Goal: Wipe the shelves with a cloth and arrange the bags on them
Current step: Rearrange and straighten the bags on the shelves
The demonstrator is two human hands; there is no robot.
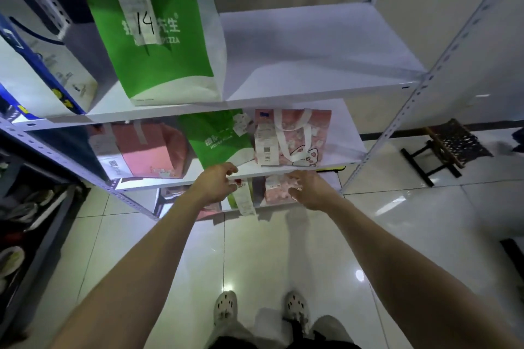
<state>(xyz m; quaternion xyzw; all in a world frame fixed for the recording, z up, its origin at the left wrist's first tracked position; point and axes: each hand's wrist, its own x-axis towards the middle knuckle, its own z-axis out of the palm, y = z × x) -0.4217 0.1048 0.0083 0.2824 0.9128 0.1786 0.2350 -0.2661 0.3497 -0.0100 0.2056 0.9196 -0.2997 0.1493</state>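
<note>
- The top shelf holds a big green bag and, further left, a blue and white bag. Its right half is bare.
- The middle shelf has three bags in a row — a plain pink bag, a small green bag and a pink cat bag.
- No cloth shows, so I cannot tell if the wiping is done. I think the lowest shelf is the part left to sort.
- The left grip and the right grip reach to the low pink bag on the lowest shelf, just under the middle shelf's near edge.
- Both grips have bent fingers close to that bag and its paper slip, but I cannot tell if they pinch anything.
- The low pink bag is mostly hidden, so I cannot tell which way its long side runs.
- The pink cat bag stands up with its wide face to the near side — its long side runs left to right.
</note>
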